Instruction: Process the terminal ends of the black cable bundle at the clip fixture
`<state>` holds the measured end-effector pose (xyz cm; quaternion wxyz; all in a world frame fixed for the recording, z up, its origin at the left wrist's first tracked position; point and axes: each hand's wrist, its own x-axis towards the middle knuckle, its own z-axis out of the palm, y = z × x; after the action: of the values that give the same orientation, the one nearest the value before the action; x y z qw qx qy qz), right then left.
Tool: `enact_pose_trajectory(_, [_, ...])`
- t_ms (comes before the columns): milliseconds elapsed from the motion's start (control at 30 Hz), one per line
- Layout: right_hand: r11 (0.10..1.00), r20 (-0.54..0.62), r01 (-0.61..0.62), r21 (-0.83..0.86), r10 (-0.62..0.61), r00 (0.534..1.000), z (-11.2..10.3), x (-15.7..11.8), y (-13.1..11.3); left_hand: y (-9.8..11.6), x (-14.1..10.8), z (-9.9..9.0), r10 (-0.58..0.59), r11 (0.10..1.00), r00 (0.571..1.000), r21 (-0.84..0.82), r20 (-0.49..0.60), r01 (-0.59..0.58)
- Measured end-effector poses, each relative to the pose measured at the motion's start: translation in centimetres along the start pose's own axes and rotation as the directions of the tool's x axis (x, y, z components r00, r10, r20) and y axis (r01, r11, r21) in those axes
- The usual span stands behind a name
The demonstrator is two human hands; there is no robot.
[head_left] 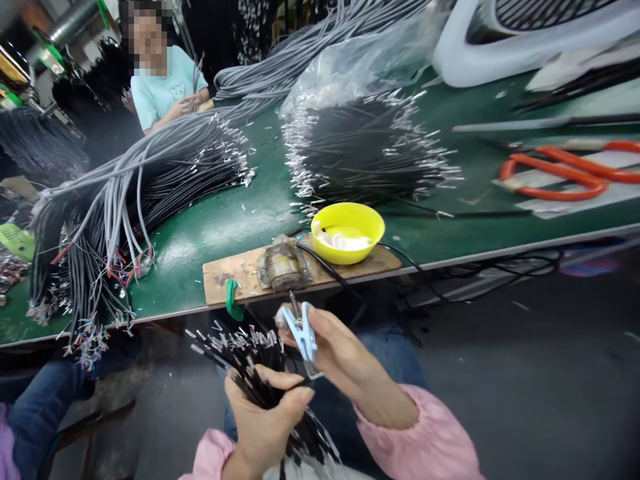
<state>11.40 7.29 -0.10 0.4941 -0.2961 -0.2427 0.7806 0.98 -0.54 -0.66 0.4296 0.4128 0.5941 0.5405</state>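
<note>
My left hand (pixel 267 417) is closed around a bundle of black cables (pixel 250 363) with pale, silvery ends fanning up and to the left. Just above it, my right hand (pixel 335 347) is closed on a light blue clothes peg (pixel 301 333), its fingers beside and behind it. The peg sits at the tip of a thin shaft from a small, worn motor (pixel 284 265). That motor is fixed on a wooden board (pixel 235 270) at the table edge. How the peg joins the shaft is hidden by my fingers.
A yellow bowl (pixel 349 250) with white material stands on the board, near a green clip (pixel 233 300). Cable piles (pixel 360 147) cover the green table (pixel 200 237). Orange-handled scissors (pixel 555 190) lie at the right. Across the table, a person (pixel 170 87) handles something.
</note>
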Motion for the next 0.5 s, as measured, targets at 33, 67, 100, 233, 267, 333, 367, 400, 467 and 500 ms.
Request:
enact_pose_trajectory(33, [1.0, -0.026, 0.015, -0.023, -0.016, 1.0, -0.1, -0.1, 0.3, 0.1, 0.1, 0.1, 0.01, 1.0, 1.0, -0.005, -0.012, -0.01])
enact_pose_trajectory(67, [0.997, -0.05, 0.044, -0.065, -0.047, 0.998, -0.4, -0.3, 0.7, 0.2, 0.1, 0.2, 0.021, 1.0, 0.999, -0.01, -0.027, -0.021])
enact_pose_trajectory(100, [0.988, -0.066, 0.085, -0.127, -0.094, 0.993, -0.8, -0.6, 1.0, 0.2, 0.1, 0.2, 0.031, 0.999, 0.998, -0.009, -0.047, -0.031])
enact_pose_trajectory(233, [0.761, 0.08, 0.431, -0.484, -0.452, 0.889, -2.2, -2.7, 1.6, -0.2, -0.5, 0.2, 0.027, 0.999, 0.991, 0.05, -0.132, -0.021])
enact_pose_trajectory(267, [0.667, 0.14, 0.505, -0.547, -0.522, 0.841, -2.4, -3.1, 1.5, -0.4, -0.7, 0.1, 0.014, 0.998, 0.99, 0.068, -0.142, -0.004])
enact_pose_trajectory(333, [0.501, 0.236, 0.606, -0.619, -0.617, 0.751, -2.4, -3.8, 1.3, -0.5, -0.9, 0.1, -0.016, 0.995, 0.989, 0.097, -0.148, 0.03])
enact_pose_trajectory(367, [0.443, 0.267, 0.635, -0.633, -0.645, 0.716, -2.4, -4.0, 1.2, -0.4, -0.9, 0.1, -0.027, 0.993, 0.989, 0.107, -0.145, 0.043])
enact_pose_trajectory(400, [0.404, 0.289, 0.657, -0.637, -0.665, 0.689, -2.3, -4.1, 1.1, -0.3, -0.9, 0.1, -0.036, 0.992, 0.989, 0.113, -0.14, 0.052])
enact_pose_trajectory(467, [0.369, 0.308, 0.679, -0.634, -0.685, 0.66, -2.1, -4.1, 1.1, 0.0, -0.7, 0.1, -0.056, 0.993, 0.992, 0.101, -0.116, 0.068])
enact_pose_trajectory(500, [0.361, 0.312, 0.687, -0.631, -0.693, 0.65, -2.1, -4.0, 1.2, 0.2, -0.6, 0.2, -0.074, 0.993, 0.993, 0.082, -0.089, 0.082])
